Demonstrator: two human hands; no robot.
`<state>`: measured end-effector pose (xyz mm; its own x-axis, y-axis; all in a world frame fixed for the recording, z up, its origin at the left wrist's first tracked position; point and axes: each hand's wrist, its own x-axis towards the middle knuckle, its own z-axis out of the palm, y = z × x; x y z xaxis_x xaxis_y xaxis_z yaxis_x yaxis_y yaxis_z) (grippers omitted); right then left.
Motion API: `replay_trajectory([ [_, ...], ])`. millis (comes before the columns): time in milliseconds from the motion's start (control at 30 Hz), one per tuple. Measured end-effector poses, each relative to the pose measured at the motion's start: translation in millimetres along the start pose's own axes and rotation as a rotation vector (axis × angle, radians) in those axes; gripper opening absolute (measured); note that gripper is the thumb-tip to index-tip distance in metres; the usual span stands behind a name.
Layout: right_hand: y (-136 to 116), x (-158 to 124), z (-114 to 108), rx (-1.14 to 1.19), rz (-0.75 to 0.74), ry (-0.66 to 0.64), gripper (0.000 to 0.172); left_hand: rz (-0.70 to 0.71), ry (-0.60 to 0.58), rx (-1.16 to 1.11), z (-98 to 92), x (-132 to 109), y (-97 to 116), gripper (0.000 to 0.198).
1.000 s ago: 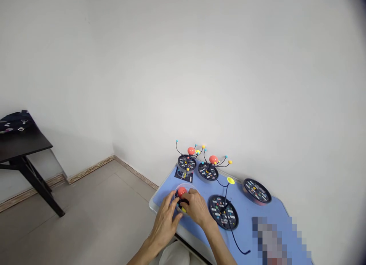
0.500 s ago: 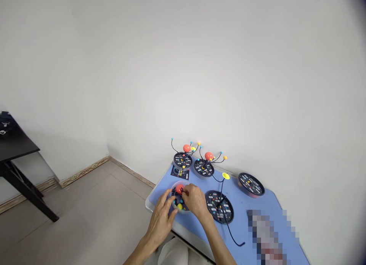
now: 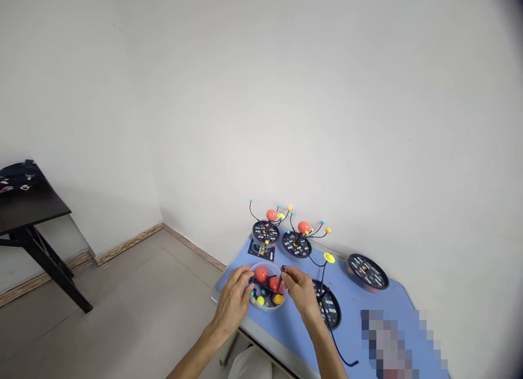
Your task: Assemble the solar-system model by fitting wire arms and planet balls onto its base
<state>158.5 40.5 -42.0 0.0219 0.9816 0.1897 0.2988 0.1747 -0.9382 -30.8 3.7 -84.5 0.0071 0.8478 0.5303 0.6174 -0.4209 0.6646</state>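
A clear plastic bowl (image 3: pixel 267 309) near the table's left front corner holds two red balls (image 3: pixel 261 275), a yellow ball (image 3: pixel 260 301), an orange-yellow ball (image 3: pixel 278 299) and several black and small blue parts. My left hand (image 3: pixel 233 298) grips the bowl's left rim, its fingertips reaching over the edge. Above the right rim, my right hand (image 3: pixel 301 293) pinches a short black rod (image 3: pixel 280 281) between thumb and fingers. Just right of that hand is a round black base (image 3: pixel 332 308), partly hidden by it, with curved black arms and a yellow disc (image 3: pixel 329 257) on one.
Two planet models (image 3: pixel 265 233) (image 3: pixel 297 245) with red balls stand at the back of the blue table (image 3: pixel 286 335). A printed card (image 3: pixel 261 250) lies in front of the left one. Another round base (image 3: pixel 368 271) is at right. A dark table (image 3: pixel 32 205) stands far left.
My right hand has drawn back from inside the bowl to its right rim, with the black rod now showing in its fingers. More of the bowl's contents shows. The view has shifted slightly.
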Motion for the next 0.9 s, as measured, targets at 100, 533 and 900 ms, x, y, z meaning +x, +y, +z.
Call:
replay_trajectory([
  [100, -3, -2, 0, 0.082, 0.043, 0.017, 0.023, 0.093, -0.078, 0.039, -4.7, 15, 11, 0.028],
  [533, -10, 4, 17, 0.269, 0.173, -0.125, 0.02, 0.229, -0.248, -0.128, 6.0, 33, 31, 0.046],
  [900, -24, -6, 22, 0.01, -0.049, -0.249, 0.023, -0.061, -0.122, -0.492, 1.5, 38, 23, 0.024],
])
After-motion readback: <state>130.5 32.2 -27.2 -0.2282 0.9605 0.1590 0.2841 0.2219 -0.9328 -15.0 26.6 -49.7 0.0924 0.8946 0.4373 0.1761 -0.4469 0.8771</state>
